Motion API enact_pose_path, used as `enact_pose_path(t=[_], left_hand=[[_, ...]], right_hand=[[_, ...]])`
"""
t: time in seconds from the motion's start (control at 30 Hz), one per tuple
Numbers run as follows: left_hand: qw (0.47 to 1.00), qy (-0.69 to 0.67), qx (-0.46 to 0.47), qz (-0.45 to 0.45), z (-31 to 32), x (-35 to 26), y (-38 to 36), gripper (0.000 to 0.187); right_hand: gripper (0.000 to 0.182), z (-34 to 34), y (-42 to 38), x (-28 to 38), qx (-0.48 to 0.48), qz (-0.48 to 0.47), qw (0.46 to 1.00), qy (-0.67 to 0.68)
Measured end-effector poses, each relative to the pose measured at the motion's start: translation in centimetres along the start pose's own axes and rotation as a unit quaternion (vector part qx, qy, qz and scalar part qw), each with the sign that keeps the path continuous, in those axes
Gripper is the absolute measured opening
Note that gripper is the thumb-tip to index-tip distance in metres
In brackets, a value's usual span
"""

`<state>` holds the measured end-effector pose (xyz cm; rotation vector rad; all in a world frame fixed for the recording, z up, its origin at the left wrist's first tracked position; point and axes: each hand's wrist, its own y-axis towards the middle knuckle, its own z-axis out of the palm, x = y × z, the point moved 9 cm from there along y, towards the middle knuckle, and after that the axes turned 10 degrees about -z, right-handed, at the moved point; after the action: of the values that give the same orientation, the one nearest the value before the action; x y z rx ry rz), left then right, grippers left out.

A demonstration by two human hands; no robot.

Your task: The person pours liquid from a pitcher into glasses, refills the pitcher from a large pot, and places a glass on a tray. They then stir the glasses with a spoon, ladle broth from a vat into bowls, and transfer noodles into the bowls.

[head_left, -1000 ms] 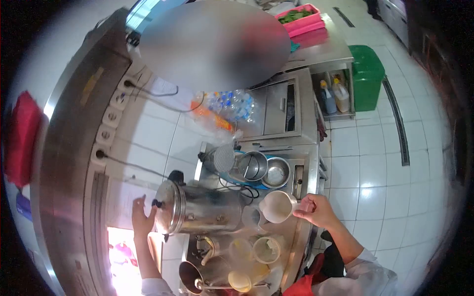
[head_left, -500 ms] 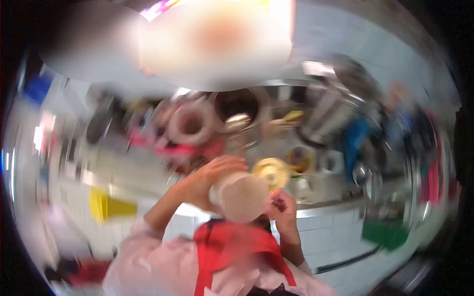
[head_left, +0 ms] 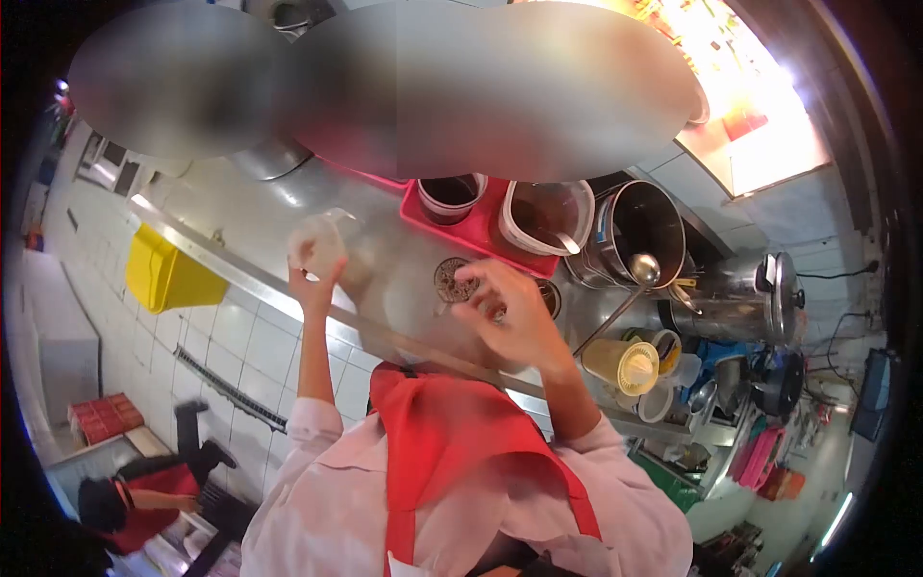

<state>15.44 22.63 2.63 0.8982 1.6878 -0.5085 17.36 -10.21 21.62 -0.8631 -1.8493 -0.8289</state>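
My left hand (head_left: 317, 274) is out over the front edge of the steel counter, its fingers closed around a translucent whitish plastic container (head_left: 315, 237). Nothing sits in my right hand (head_left: 514, 313); its fingers are apart and slightly curled above the counter. Just beyond those fingers lies a round, patterned metal disc (head_left: 452, 280). A second dark round piece (head_left: 549, 298) is partly covered by the same hand.
Tubs of dark liquid (head_left: 452, 197) stand in a pink tray (head_left: 433, 231). Right of them are a steel pot (head_left: 680, 226), a ladle (head_left: 625, 298) and a yellow juicer tub (head_left: 620, 365). A yellow bin (head_left: 168, 269) and another person (head_left: 144, 500) are at left.
My hands were together at the whitish container before my chest. They have parted: the left moved left with the container, the right let go. My view has turned leftward.
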Motion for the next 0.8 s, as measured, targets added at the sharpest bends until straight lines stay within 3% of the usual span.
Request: enact_pose_path(t=[0.13, 0.23, 0.3, 0.33, 0.37, 0.4, 0.43, 0.47, 0.5, 0.6, 0.63, 0.73, 0.8], left_hand=[[0.995, 0.013, -0.094, 0.025, 2.2, 3.4, 7.3, 0.066], [0.985, 0.04, -0.154, 0.066, 4.5, 1.1, 13.4, 0.064], [0.985, 0.008, -0.134, 0.108, 7.3, 3.1, 18.2, 0.061], [0.991, -0.019, -0.117, 0.057, 9.1, 5.9, 20.4, 0.059], [0.976, 0.051, -0.12, 0.172, 9.9, 2.3, 20.7, 0.06], [0.979, 0.06, -0.127, 0.15, 10.3, 5.5, 23.6, 0.063], [0.984, 0.137, -0.088, 0.079, 10.9, 5.2, 24.1, 0.067], [0.993, 0.082, -0.064, 0.054, 11.2, 4.8, 24.1, 0.067], [0.986, 0.105, -0.045, 0.125, 11.8, 8.2, 27.0, 0.089], [0.991, 0.066, 0.03, 0.115, 12.8, 5.2, 25.4, 0.084], [0.983, 0.154, 0.033, 0.096, 12.8, 4.4, 25.1, 0.068], [0.976, 0.207, 0.06, 0.026, 12.0, 4.1, 24.6, 0.068], [0.977, 0.192, 0.085, 0.032, 11.4, 4.6, 24.1, 0.074]], right_hand=[[0.03, -4.1, 3.6, -1.3, -0.054, -0.015, 0.985, -0.161], [0.029, -7.8, 4.0, -2.0, -0.125, 0.012, 0.978, -0.165], [0.028, -10.3, 2.0, -3.2, -0.18, 0.005, 0.969, -0.17], [0.026, -11.4, 0.7, -3.4, -0.197, 0.04, 0.966, -0.165], [0.027, -12.6, -0.7, -3.4, -0.214, 0.067, 0.961, -0.163], [0.028, -13.8, -2.3, -3.5, -0.227, 0.088, 0.957, -0.155], [0.026, -15.8, -4.5, -3.2, -0.26, 0.112, 0.942, -0.181], [0.025, -17.6, -6.4, -3.1, -0.283, 0.13, 0.929, -0.2], [0.023, -20.2, -8.7, -2.6, -0.331, 0.148, 0.9, -0.243], [0.017, -28.7, -16.4, -3.3, -0.419, 0.198, 0.792, -0.398], [0.013, -31.7, -19.1, -4.6, -0.449, 0.205, 0.757, -0.428], [0.013, -37.3, -21.7, -9.2, -0.414, 0.234, 0.743, -0.472], [0.013, -39.1, -20.7, -12.6, -0.32, 0.261, 0.732, -0.542]])
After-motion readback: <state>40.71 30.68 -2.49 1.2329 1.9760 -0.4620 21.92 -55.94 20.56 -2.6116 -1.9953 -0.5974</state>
